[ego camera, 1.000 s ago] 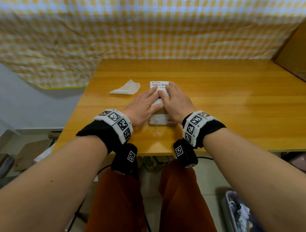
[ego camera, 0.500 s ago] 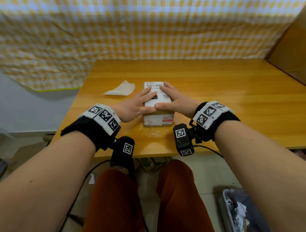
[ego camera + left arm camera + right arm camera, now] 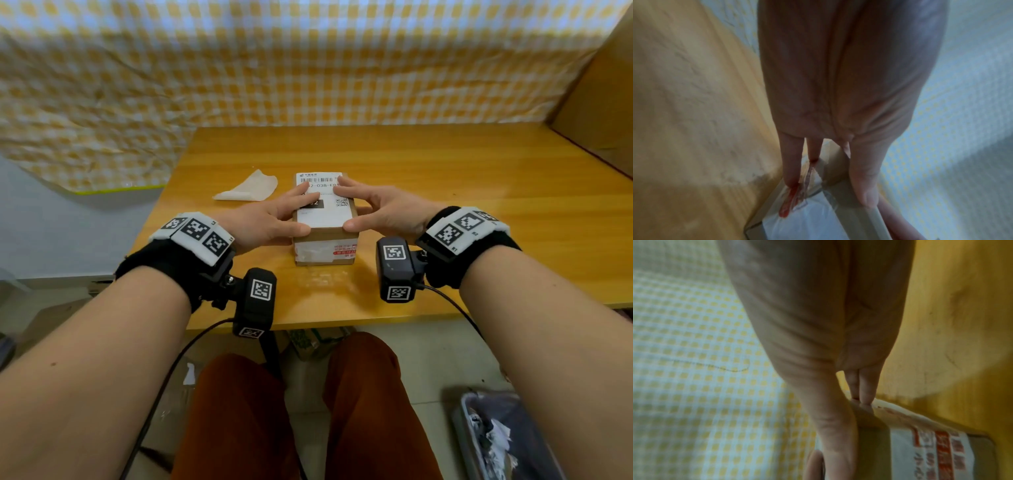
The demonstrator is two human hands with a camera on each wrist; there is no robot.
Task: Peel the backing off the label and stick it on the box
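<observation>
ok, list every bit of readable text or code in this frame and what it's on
"2-038-E01", partly covered by fingers: white shipping label on top of the brown cardboard box.
Barcode and small logo line above it: too small to read.
QR code on the label: visible, not decodable.
Black block on the label, pale digits: mostly hidden by the left hand.
Red print on the white sticker on the box front: blurred, unreadable in all views.
Square markers on the wristbands: patterns, no text.

Cardboard box [image 3: 325,240] is seen upright on the wooden worktop [image 3: 462,178], white label [image 3: 323,205] stuck flat on its top. Left hand [image 3: 270,219] and right hand [image 3: 380,212] are laid on the box from either side, fingers straight across the label, thumbs at its near edge. Peeled backing [image 3: 250,188] is left lying just left of the box, apart from it.
</observation>
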